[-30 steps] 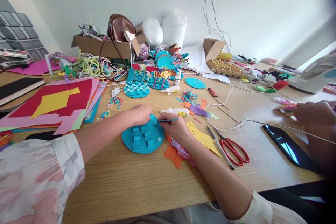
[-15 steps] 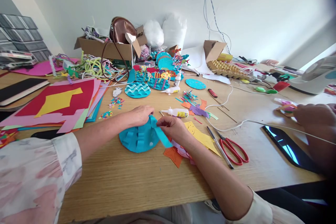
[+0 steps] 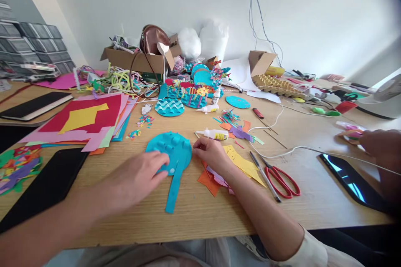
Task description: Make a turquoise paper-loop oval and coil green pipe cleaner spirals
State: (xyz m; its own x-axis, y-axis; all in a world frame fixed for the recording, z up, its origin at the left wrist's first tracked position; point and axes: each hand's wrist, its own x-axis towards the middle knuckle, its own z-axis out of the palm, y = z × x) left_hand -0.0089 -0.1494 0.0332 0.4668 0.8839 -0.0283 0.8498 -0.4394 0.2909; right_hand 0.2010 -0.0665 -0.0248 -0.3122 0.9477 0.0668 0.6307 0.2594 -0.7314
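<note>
A round blue paper disc (image 3: 184,146) lies on the table in front of me, with raised loops of blue paper across it. One flat blue paper strip (image 3: 173,194) extends from the disc toward the table's near edge. Over the disc's left side is my left hand (image 3: 142,173), slightly blurred, its thumb and fingers apart. My right hand (image 3: 209,152) has its thumb and fingertips drawn together at the right rim of the disc. A white glue bottle (image 3: 213,134) lies just beyond my right hand. Orange paper scraps (image 3: 209,181) rest beneath my right wrist.
Red-handled scissors (image 3: 283,181) and a pen (image 3: 265,177) lie to the right. Stacked coloured paper (image 3: 46,135) and a black phone (image 3: 46,187) are at left. Finished-looking blue wave pieces (image 3: 169,107) stand farther back. Another person's hand (image 3: 377,146) is at far right, near a cable.
The disc has turned, so the loose strip now points toward me. My right hand has let go of the strip. My left hand has moved from the disc's top to its left side.
</note>
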